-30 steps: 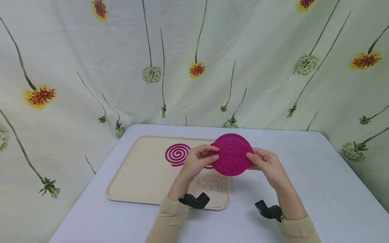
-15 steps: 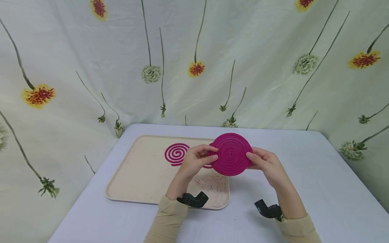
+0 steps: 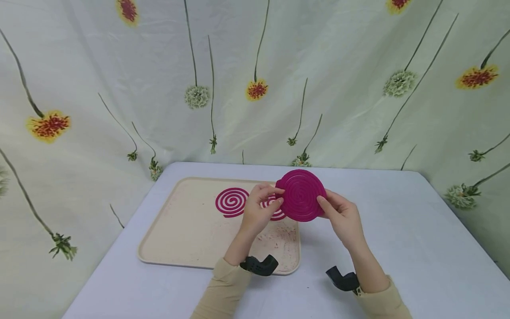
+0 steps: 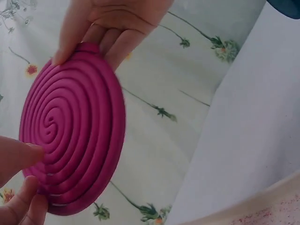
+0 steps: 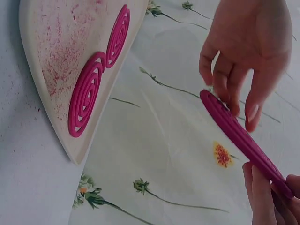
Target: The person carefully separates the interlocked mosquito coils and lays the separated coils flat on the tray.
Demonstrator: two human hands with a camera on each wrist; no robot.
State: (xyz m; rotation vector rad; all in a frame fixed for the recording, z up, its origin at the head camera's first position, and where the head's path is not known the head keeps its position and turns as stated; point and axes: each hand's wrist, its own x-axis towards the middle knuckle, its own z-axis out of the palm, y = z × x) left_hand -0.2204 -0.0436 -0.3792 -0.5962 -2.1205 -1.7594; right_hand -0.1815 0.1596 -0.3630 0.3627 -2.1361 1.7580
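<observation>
A round magenta disc of two tightly nested mosquito coils (image 3: 300,197) is held up above the table. My right hand (image 3: 345,221) pinches its right edge, thumb in front and fingers behind. At the left edge is my left hand (image 3: 255,212); its thumb and index finger are spread apart and touch or nearly touch the disc. The right wrist view shows the left fingers loosely beside the disc's upper end. A single loosened coil (image 3: 232,202) lies on the tray (image 3: 179,239), and a second coil (image 3: 279,217) is partly hidden behind the left hand.
Reddish crumbs (image 3: 279,243) are scattered on the tray's right part. The tray stands on the left of a table (image 3: 378,239) with a white cover. Behind hangs a flowered cloth (image 3: 338,88).
The disc and my right hand have shifted slightly up and left. My left fingers now overlap the disc less, and more of the second coil shows behind them.
</observation>
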